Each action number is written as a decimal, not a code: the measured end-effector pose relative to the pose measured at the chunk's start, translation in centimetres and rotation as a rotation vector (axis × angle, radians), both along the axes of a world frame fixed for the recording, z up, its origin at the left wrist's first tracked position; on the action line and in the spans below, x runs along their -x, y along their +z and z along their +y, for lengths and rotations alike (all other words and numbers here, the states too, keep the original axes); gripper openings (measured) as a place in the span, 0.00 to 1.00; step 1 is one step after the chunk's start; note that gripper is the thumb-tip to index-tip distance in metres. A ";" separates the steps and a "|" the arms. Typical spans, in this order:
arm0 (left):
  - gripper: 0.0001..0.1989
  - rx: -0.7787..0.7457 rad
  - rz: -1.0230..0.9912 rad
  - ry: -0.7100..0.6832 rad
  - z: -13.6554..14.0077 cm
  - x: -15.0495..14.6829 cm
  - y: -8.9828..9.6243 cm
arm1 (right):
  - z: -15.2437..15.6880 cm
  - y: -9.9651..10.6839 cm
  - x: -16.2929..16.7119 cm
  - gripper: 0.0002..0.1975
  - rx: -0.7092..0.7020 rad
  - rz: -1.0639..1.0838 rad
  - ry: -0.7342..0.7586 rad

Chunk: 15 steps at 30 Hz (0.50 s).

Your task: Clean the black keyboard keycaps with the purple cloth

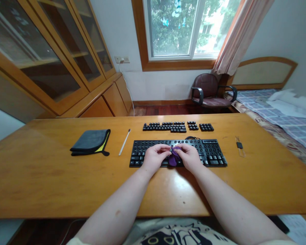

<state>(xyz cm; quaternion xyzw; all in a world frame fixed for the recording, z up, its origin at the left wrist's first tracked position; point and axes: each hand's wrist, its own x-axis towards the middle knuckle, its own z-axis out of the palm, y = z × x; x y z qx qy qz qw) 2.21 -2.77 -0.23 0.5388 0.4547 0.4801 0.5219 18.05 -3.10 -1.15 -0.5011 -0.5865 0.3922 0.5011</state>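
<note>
On the tabletop [53, 183], a folded gray cloth [86, 142] and slim brush [124, 142] lie left of the keyboard [140, 153]. Your left hand [154, 157] meets the purple cloth [172, 161] over the keyboard's middle; its grip I cannot tell. Your right hand [191, 158] pinches that cloth. Farther right lies a wire puller [239, 145].

Forearms [118, 200] converge, left hand [155, 157] and right hand [190, 157] curled close together
</note>
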 end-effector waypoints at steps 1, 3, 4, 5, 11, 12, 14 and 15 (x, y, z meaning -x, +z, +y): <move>0.09 -0.007 -0.004 -0.002 0.0 0.0 0.0 | 0.0 -0.1 0.0 0.05 -0.006 -0.009 -0.010; 0.10 -0.030 -0.013 -0.011 0.0 -0.1 -0.2 | 0.1 -0.2 0.1 0.05 -0.017 -0.013 -0.026; 0.12 -0.046 -0.011 -0.017 0.0 -0.1 -0.3 | 0.0 -0.2 0.1 0.05 -0.020 -0.014 -0.029; 0.13 -0.064 -0.002 -0.019 -0.1 -0.1 -0.3 | 0.0 -0.2 0.1 0.06 -0.021 -0.014 -0.025; 0.13 -0.105 0.029 -0.021 0.0 0.1 -0.2 | 0.0 0.1 0.1 0.06 -0.012 0.031 0.010; 0.12 -0.103 0.027 -0.027 0.1 0.1 -0.1 | 0.0 0.1 0.1 0.06 -0.002 0.044 -0.003; 0.11 -0.108 0.028 -0.036 0.1 0.2 0.2 | 0.1 0.1 0.2 0.07 0.025 0.068 -0.025; 0.10 -0.115 0.032 -0.039 0.1 0.3 0.2 | 0.1 0.1 0.2 0.08 0.038 0.075 -0.029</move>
